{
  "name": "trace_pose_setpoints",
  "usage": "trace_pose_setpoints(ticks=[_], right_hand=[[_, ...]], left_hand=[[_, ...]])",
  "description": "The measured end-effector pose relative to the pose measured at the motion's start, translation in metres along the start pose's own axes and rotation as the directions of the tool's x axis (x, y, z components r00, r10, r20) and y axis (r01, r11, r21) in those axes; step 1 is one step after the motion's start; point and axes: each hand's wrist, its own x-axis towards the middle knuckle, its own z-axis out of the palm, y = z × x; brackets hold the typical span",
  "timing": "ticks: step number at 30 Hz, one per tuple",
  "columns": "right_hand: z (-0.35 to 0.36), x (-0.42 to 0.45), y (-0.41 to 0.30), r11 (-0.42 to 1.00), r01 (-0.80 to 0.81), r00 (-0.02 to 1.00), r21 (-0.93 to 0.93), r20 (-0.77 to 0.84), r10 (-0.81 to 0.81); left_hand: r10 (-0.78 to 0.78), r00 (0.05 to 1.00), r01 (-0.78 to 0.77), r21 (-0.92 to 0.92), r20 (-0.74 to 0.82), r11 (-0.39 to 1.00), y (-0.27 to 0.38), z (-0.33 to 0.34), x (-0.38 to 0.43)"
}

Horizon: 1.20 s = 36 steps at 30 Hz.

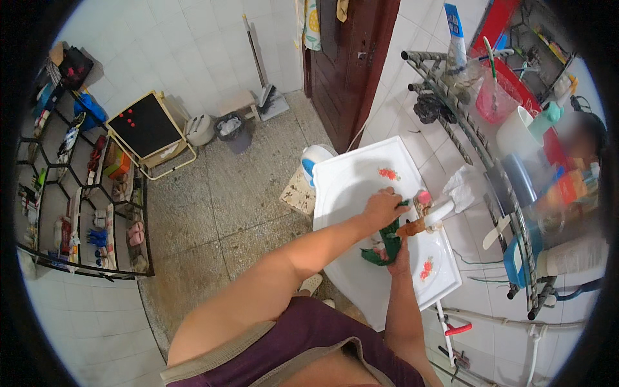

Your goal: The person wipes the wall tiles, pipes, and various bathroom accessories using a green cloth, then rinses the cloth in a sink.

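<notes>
A dark green cloth (390,238) is bunched between my two hands over a white washbasin (333,193) with red flower prints. My left hand (383,207) grips its upper end, near the far side of the bowl. Lower down, my right hand (399,261) holds the cloth from beneath, and its fingers are partly hidden by the folds. The tap (428,221), white with a brownish spout end, reaches out from the wall side just above the cloth. Whether water is running cannot be made out.
A metal rack (476,138) with toiletries and cups juts from the tiled wall beside a red-framed mirror (503,22). Left of the basin is a worn stool (297,193). Farther off stand a waste bin (234,135), a blackboard easel (145,123), a shelf unit (80,193) and a brown door (343,72).
</notes>
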Motion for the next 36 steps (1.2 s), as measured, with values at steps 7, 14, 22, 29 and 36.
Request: trace_pose_setpoints(ticks=[7, 14, 22, 29, 36], right_hand=[[0.003, 0.035, 0.016, 0.886, 0.202, 0.963, 0.419, -0.251, -0.101], [0.014, 0.019, -0.009, 0.893, 0.162, 0.986, 0.42, -0.094, -0.135], [0.033, 0.024, -0.012, 0.922, 0.146, 0.975, 0.358, -0.209, -0.073], [0.028, 0.03, 0.004, 0.911, 0.066, 0.97, 0.408, -0.24, 0.037], [0.014, 0.023, -0.015, 0.919, 0.03, 0.988, 0.392, -0.149, 0.031]], left_hand=[[-0.428, 0.836, 0.545, -0.607, 0.342, 0.578, -0.032, 0.107, -0.049], [0.044, 0.981, -0.02, -0.127, 0.189, 0.992, 0.042, 0.067, -0.095], [-0.188, 0.976, 0.18, 0.082, 0.108, 0.98, -0.014, 0.083, -0.041], [-0.132, 0.945, 0.156, -0.057, 0.299, 0.986, 0.002, 0.084, -0.05], [-0.207, 0.978, 0.199, -0.255, -0.006, 0.946, 0.022, 0.111, -0.075]])
